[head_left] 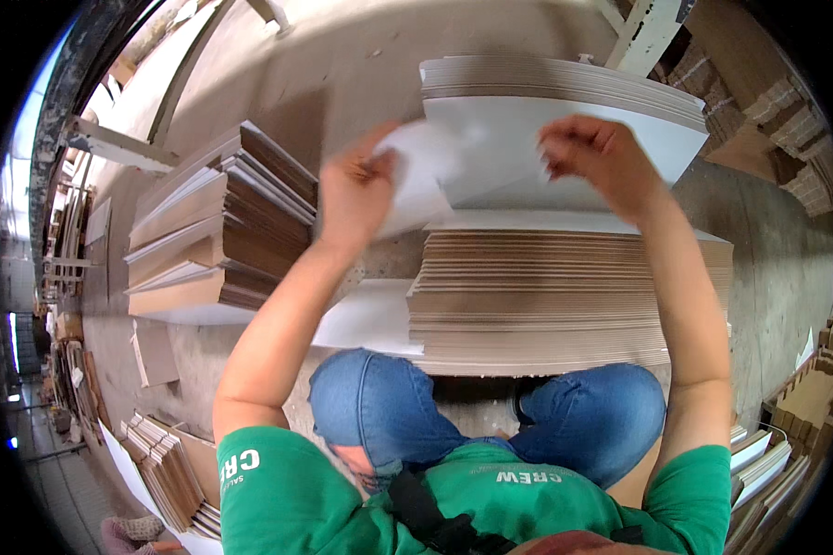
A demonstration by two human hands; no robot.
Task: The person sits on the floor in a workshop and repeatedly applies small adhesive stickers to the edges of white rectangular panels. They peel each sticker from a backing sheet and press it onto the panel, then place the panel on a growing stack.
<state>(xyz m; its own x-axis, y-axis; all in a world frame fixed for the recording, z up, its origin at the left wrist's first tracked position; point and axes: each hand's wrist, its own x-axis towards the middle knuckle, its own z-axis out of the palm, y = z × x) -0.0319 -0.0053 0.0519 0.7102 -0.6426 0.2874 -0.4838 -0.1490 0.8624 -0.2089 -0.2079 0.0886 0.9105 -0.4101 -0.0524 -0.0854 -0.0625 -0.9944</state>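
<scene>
My left hand [356, 190] is closed on the edge of a white cardboard sheet [415, 176], which is smeared by motion. To the right, my right hand [611, 157] hovers with its fingers loosely bent and apart, and nothing shows in them. Behind it leans a far stack of cardboard sheets [565, 85], its broad white face toward me. Between that stack and my knees stands a thick row of brown-edged cardboard sheets [537, 296]. A white sheet [370, 314] lies low at the left end of this row.
Left of my left arm stands a bundle of folded brown and white cardboard [222, 222]. A small cardboard piece [155, 353] is on the concrete floor [361, 65]. More cardboard stacks [162, 462] are at lower left and far right. White metal posts [648, 37] rise at the far side.
</scene>
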